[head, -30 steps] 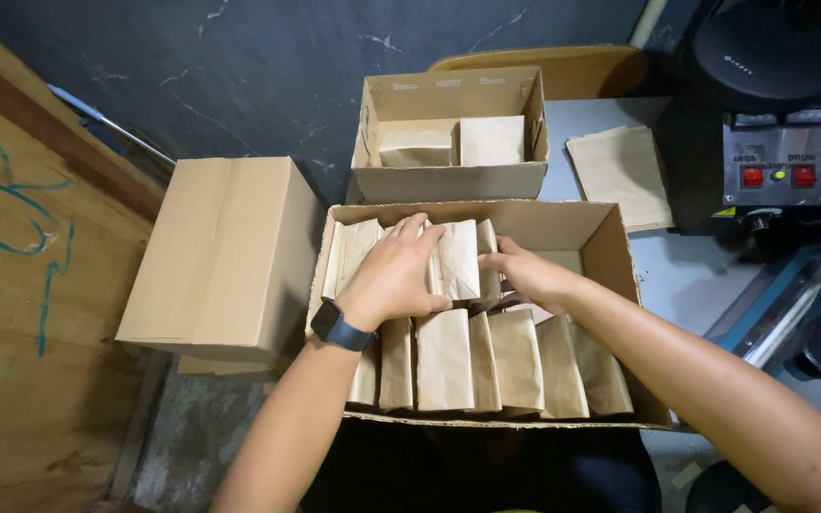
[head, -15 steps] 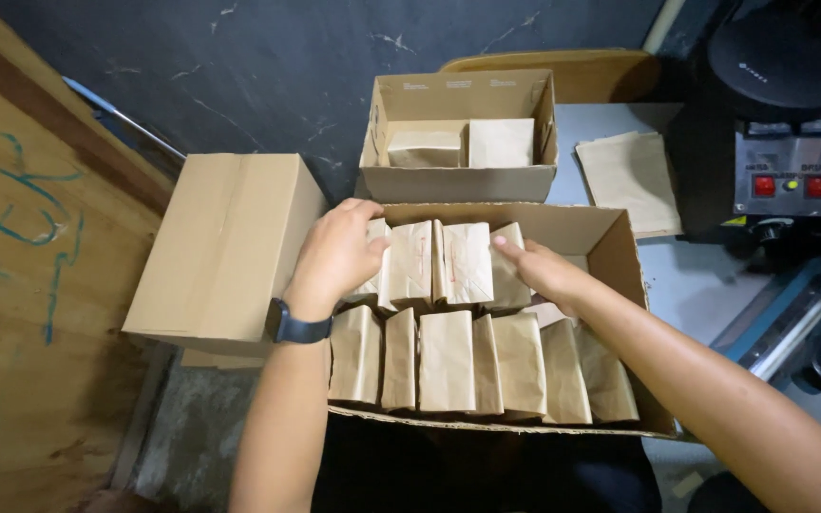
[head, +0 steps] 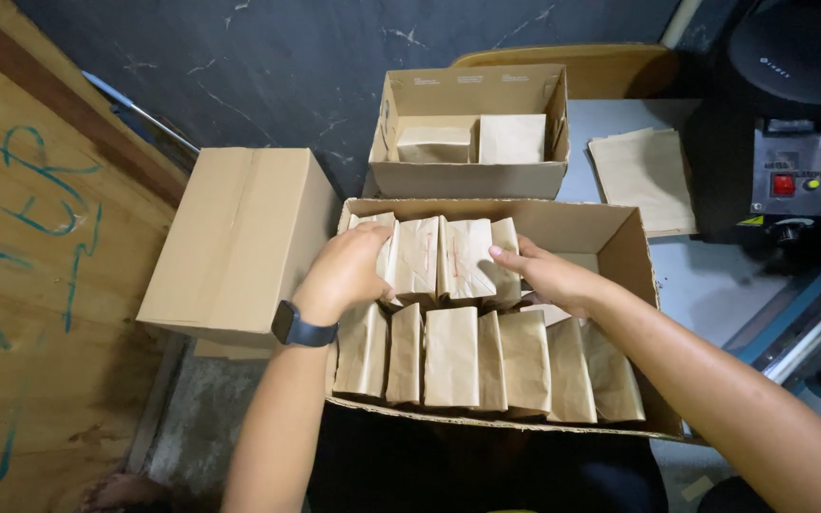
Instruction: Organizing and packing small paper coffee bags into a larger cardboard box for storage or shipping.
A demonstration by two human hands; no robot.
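Tabletop (head: 696, 275) of pale grey runs along the right of the head view, carrying a flat stack of brown paper sheets (head: 645, 179) and, further right, a dark machine (head: 800, 142) with two red buttons and a yellow light on its panel. A blue and metal device (head: 810, 328) sits at the right edge below it. Behind everything stands a dark wall veined with white cracks, and a raw wooden board (head: 30, 285) marked with blue-green strokes leans on the left.

A large open carton (head: 635, 249) fills the middle, packed with upright brown paper bags in two rows. The near row (head: 486, 361) stands tight across the front. The far row (head: 444, 258) holds four bags side by side against the back wall, faint red marks on their faces. The left hand (head: 346, 273), a dark watch (head: 301, 328) on its wrist, curls loosely with fingers bent over the leftmost bag of that far row, pressing on it. The right hand (head: 548, 275) lies fairly flat and open, fingertips against the rightmost bag of the same row; neither hand clearly closes around a bag.

A smaller open box (head: 467, 178) stands just behind the carton with two pale packets inside. A closed cardboard box (head: 239, 242) lies just left of the carton, close beside the left forearm.
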